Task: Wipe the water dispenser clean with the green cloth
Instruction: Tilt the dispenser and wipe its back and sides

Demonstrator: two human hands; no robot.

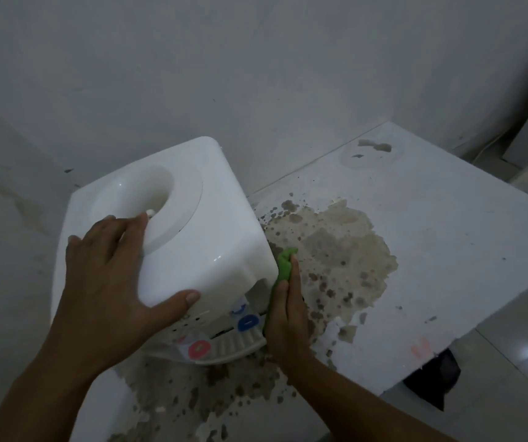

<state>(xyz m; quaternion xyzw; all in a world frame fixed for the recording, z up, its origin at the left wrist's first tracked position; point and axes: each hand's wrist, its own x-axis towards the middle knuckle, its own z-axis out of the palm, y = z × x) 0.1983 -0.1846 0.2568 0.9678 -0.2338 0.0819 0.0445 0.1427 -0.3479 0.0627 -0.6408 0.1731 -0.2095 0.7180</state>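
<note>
At centre frame, the left hand lies flat, steadying the white water dispenser; the right hand presses the green cloth against its side. Wiping looks underway; how much remains is unclear.

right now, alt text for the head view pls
The right hand presses a crumpled green cloth against the side of a white plastic tabletop water dispenser, which the left hand steadies from the top, on a white table with brown stains.

Left hand steadies water dispenser; right hand presses green cloth against its side.
</note>
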